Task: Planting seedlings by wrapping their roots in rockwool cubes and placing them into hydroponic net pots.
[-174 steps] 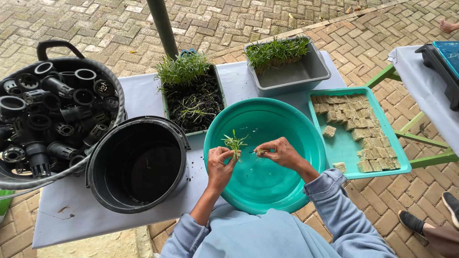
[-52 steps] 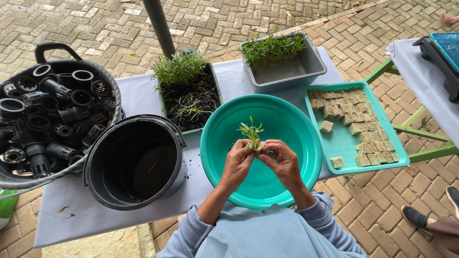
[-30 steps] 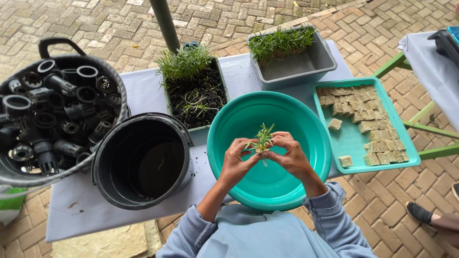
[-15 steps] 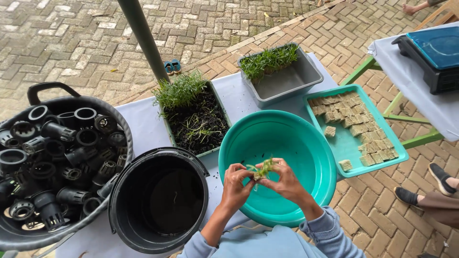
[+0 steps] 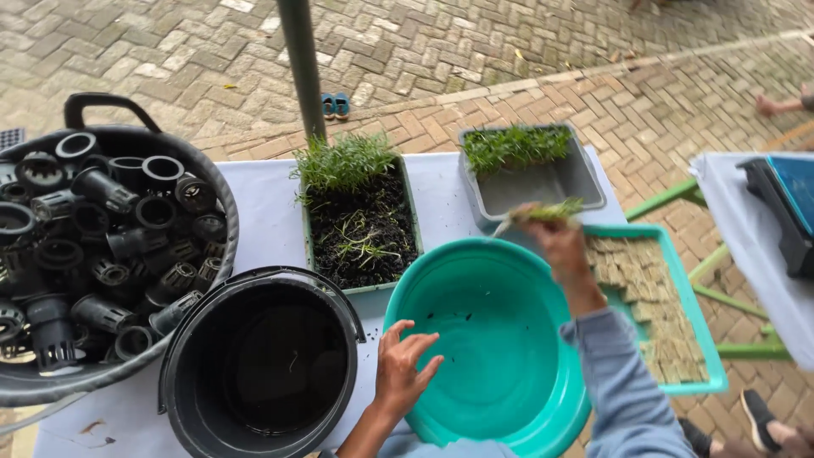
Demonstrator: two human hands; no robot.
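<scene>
— Right hand [image 5: 558, 239]?
— Stretched out over the far rim of the teal basin [image 5: 475, 339], just in front of the grey tub [image 5: 543, 182]. Fingertips pinched together on a small seedling plug [image 5: 543, 212], green blades lying sideways, a pale end sticking out to the left. Blurred, so hard to tell more of the grip than that.
— And the left hand [image 5: 403, 369]?
— Resting on the near left rim of the same basin, fingers spread and loose, gripping nothing. Palm down, thumb toward the black bucket [image 5: 259, 365].
— Inside the basin?
— Bare teal, only a few dark specks of soil near the middle.
— Around it?
— Behind the basin, a green tray of dark soil [image 5: 360, 229] with thick grass-like seedlings at the far end and a few loose sprouts lying on the soil. Right of that, the grey tub, seedlings packed along its far wall, the rest of it bare. Further right, a shallow teal tray [image 5: 678, 246] filled with tan foam cubes [image 5: 649, 288], partly hidden behind the right forearm in a grey-blue sleeve.
— Left side?
— Black bucket touching the basin's rim, dark inside. Beyond it a large dark tub with a handle [image 5: 102, 106], heaped with black net pots [image 5: 102, 229]. All on a table under a white cloth [image 5: 263, 195].
— Anything off the table?
— Brick paving, a grey pole [image 5: 301, 64], a pair of blue sandals [image 5: 335, 104] at its foot.
</scene>
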